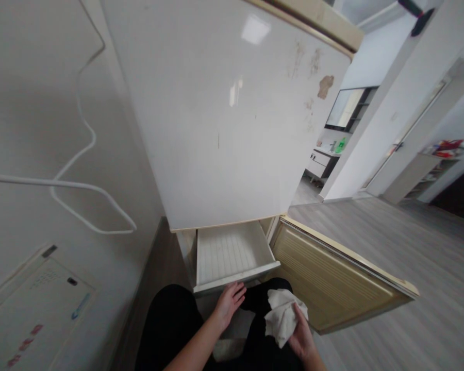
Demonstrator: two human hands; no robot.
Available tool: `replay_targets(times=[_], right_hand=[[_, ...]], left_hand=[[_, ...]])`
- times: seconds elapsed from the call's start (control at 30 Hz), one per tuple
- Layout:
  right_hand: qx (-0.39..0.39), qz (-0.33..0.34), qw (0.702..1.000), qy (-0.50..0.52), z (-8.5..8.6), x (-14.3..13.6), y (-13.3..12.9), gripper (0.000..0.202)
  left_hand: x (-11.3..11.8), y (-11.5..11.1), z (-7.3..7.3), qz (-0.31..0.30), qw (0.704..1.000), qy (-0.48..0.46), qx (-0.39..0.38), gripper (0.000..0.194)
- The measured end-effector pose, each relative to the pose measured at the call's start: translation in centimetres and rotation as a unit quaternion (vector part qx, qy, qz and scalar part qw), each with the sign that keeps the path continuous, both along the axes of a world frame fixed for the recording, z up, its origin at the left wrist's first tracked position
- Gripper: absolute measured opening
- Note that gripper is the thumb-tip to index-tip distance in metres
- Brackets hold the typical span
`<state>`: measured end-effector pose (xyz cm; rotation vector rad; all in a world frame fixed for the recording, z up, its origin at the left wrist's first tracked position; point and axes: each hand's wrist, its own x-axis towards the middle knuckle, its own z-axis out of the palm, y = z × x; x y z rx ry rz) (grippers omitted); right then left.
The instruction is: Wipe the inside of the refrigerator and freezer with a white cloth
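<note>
My left hand [230,303] is at the front lip of a white pull-out drawer [234,252], its fingers stretched out and holding nothing. Whether those fingers touch the lip I cannot tell. The drawer, with a ribbed bottom, sticks partway out of the refrigerator's lower compartment. In my right hand [302,337] is a crumpled white cloth [281,315], held over my right leg. To the right, the lower refrigerator door [332,273] is swung wide, its yellowed inner panel showing. Above the drawer, the large white upper door [216,113] is shut and has brown stains at its right side.
A white cable [93,136] hangs in loops by the left wall. Low on that wall is a white panel box [42,304]. Wood-look floor [371,226] stretches right, toward a shelf unit [417,175] and a washroom with a vanity cabinet [320,162].
</note>
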<state>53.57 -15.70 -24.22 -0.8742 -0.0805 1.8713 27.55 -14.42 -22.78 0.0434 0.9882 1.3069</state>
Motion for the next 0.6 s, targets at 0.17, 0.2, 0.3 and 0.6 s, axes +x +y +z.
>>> replay_targets(times=[0.17,0.2,0.3,0.6], right_hand=[[0.017,-0.010,1.000,0.015,-1.1,0.5,2.2,0.034],[0.018,-0.021,1.000,0.014,-1.1,0.0,2.5,0.034],[0.035,-0.037,0.999,-0.009,-0.6,-3.3,2.4,0.037],[0.106,0.181,0.953,-0.218,4.2,-14.4,-0.3,0.047]], left_hand=[[-1.8,-3.2,-4.0,-0.205,0.971,0.119,0.041,0.037],[-2.2,-3.5,-4.3,-0.226,0.959,0.163,0.054,0.039],[-2.8,-3.8,-2.4,-0.230,0.927,0.260,0.140,0.046],[-2.0,-4.2,6.2,-0.229,0.820,0.477,0.219,0.019]])
